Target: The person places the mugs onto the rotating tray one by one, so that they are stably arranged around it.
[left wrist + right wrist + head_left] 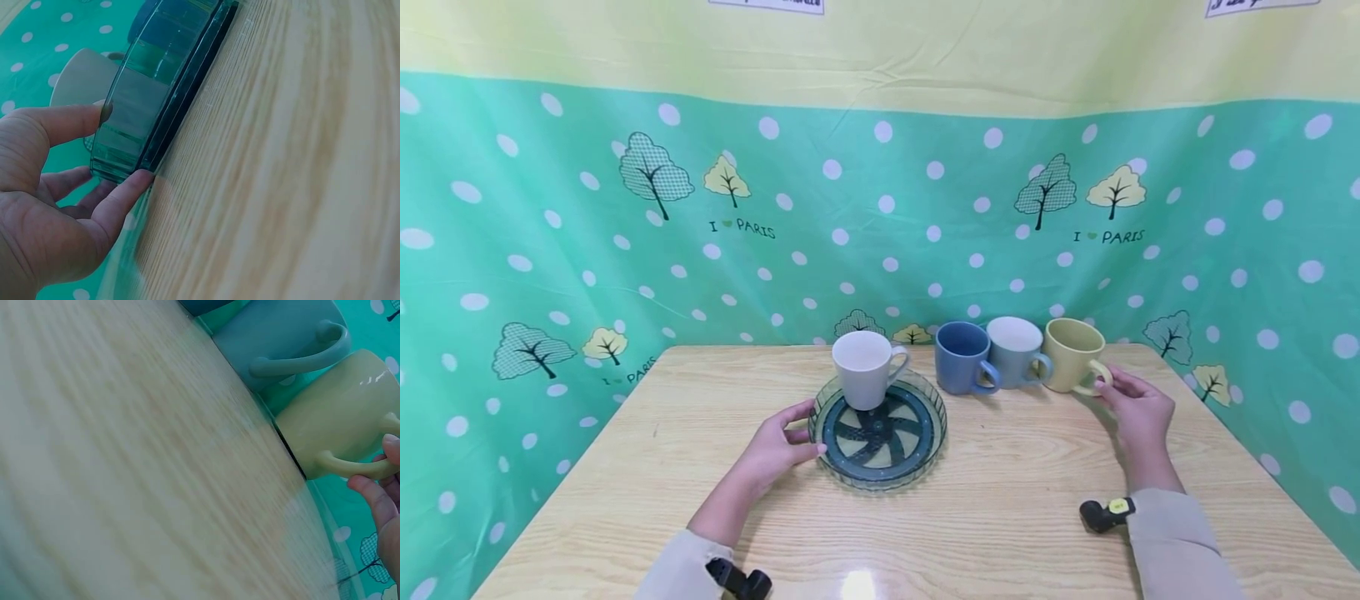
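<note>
My left hand (775,448) holds the left rim of a round, clear green tray (880,477) with a dark turntable-like base. In the left wrist view, the thumb is over the upper edge of the tray wall (140,106) and other fingers are at its lower edge. A white mug (860,377) stands upright on the back part of the tray, handle to the right. At the right, my right hand (1140,410) pinches the handle of a yellow mug (1064,360). The yellow mug (340,415) stands upright at the table's back, its handle between thumb and fingers in the right wrist view.
A blue mug (957,363) and a grey-blue mug (1011,358) with a white inside stand in a row left of the yellow one, handles toward the front right. Behind the wooden table (1000,508) hangs a green dotted cloth (917,250).
</note>
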